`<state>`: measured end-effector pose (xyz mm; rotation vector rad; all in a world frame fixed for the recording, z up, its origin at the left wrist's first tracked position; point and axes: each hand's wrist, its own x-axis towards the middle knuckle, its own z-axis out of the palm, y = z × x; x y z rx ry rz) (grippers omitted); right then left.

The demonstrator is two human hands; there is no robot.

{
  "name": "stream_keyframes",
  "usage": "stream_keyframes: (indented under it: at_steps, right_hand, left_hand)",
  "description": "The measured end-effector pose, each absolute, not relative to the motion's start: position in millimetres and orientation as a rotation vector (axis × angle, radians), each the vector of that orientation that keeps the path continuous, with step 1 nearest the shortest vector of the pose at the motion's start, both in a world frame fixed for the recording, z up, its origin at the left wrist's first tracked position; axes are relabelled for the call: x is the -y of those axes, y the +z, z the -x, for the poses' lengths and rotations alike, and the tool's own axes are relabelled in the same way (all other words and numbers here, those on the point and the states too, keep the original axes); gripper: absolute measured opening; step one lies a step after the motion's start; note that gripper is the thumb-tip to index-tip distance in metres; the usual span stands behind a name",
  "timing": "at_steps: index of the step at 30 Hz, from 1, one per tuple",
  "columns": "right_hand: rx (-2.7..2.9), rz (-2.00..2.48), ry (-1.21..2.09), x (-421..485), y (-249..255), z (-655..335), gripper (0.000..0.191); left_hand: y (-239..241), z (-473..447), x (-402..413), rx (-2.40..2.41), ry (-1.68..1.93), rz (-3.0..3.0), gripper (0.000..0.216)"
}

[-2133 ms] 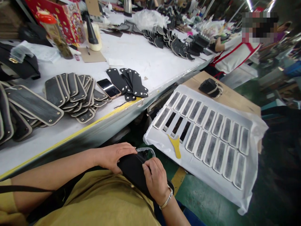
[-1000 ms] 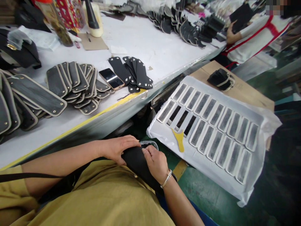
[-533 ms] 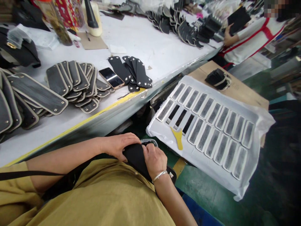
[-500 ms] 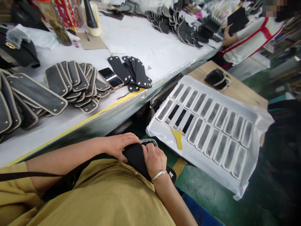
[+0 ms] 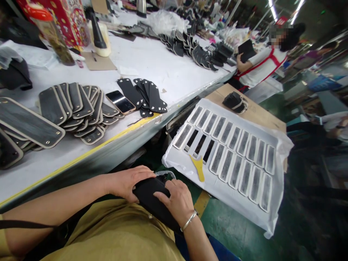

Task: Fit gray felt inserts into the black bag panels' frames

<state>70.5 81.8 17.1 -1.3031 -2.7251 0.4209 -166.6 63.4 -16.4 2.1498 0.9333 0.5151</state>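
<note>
A long black strap-like panel [image 5: 154, 198] lies at my lap, in front of my yellow-brown shirt. My left hand [image 5: 133, 183] grips its far left end, thumb below and fingers over the top edge. Along the panel's right side is my right hand [image 5: 178, 199], fingers curled over the far edge and thumb lying on the black face. A clear plastic rim [image 5: 166, 173] shows just beyond the panel, between the hands; what it belongs to is hidden. The panel's near end is covered by my right wrist, which wears a silver bangle.
Pale-edged dark panels [image 5: 81, 105] are heaped on the white table [image 5: 136, 59], beside a phone [image 5: 120, 102] and black panels with white marks [image 5: 152, 95]. At right, a white-covered board [image 5: 217, 203] bears rows of strips and a yellow forked tool [image 5: 198, 167]. A co-worker [image 5: 261, 67] stands behind.
The view has tilted up and turned right, so the table and board sit further left and lower. My right thumb has spread out across the panel, and the panel's white-marked near end is now hidden.
</note>
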Motion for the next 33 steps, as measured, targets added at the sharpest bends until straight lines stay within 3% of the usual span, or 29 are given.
stream_keyframes:
  at_steps: [17, 23, 26, 29, 33]
  right_hand:
    - [2.613, 1.193, 0.501, -86.1, -1.2, -71.0, 0.032]
    - [2.548, 1.505, 0.416, -83.2, 6.2, -77.1, 0.037]
    - [2.535, 1.641, 0.385, -75.4, 14.4, -85.3, 0.051]
    - [2.626, 1.668, 0.509, -70.4, 19.5, -91.9, 0.062]
    - [2.705, 1.674, 0.694, -75.1, 19.0, -93.0, 0.054]
  left_hand:
    - [-14.3, 165.6, -67.6, -0.947, 0.487, -2.142, 0.085]
    - [-5.2, 164.9, -69.9, -0.966, 0.374, -2.160, 0.094]
    - [-3.6, 163.3, -69.8, -0.978, 0.392, -2.154, 0.091]
    - [-4.2, 162.0, -69.5, -0.974, 0.412, -2.143, 0.087]
    - [-3.5, 161.7, -69.4, -0.990, 0.396, -2.116, 0.083]
